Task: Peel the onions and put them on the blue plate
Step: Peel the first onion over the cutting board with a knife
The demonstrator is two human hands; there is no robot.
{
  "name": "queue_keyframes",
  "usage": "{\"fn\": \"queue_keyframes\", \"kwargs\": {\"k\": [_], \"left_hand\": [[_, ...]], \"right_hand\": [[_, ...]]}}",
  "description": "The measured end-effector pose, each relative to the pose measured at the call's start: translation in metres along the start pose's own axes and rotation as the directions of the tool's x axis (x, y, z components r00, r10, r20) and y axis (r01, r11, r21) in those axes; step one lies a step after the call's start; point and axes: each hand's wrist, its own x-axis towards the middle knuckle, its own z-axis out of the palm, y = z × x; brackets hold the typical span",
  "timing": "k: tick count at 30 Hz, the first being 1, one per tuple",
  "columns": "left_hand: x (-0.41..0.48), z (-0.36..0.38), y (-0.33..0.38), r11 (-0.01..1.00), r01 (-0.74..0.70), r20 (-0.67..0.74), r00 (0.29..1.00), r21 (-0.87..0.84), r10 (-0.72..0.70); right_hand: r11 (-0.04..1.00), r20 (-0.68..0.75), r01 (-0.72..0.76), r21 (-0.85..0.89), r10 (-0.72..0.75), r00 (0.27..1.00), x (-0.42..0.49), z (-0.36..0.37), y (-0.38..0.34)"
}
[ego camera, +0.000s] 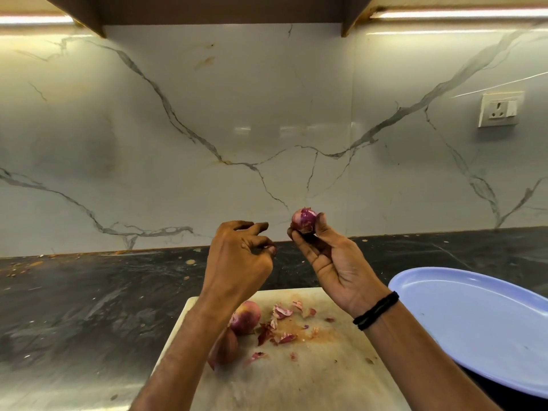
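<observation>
My right hand grips a half-peeled onion at the fingertips, raised above the counter. My left hand pinches a peel scrap near it. Two more onions lie on the cutting board among peel bits; the blue plate sits right of the board.

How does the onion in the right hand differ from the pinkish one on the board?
The held onion is raised, gripped by the right hand; the board onion lies on the cutting board. The held onion shows purple, partly peeled flesh; the board onion keeps its dry skin. Neither is on the blue plate.
</observation>
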Motion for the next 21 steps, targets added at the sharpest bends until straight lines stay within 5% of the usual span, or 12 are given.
{"fn": "queue_keyframes", "kwargs": {"k": [10, 16, 21], "left_hand": [[-0.002, 0.006, 0.004, 0.999, 0.029, -0.202, 0.979, -0.034, -0.035], [-0.002, 0.007, 0.004, 0.976, 0.140, -0.091, 0.983, -0.169, -0.157], [-0.002, 0.007, 0.015, 0.973, 0.110, -0.001, 0.994, -0.201, -0.113]], "right_hand": [[0.998, 0.036, -0.053, 0.029, 0.052, 0.998, -0.002, 0.001, -0.001], [0.999, 0.064, -0.053, 0.009, 0.052, 0.997, -0.003, 0.001, 0.003], [0.999, 0.098, -0.039, -0.017, 0.041, 0.994, -0.002, 0.003, 0.005]]}}
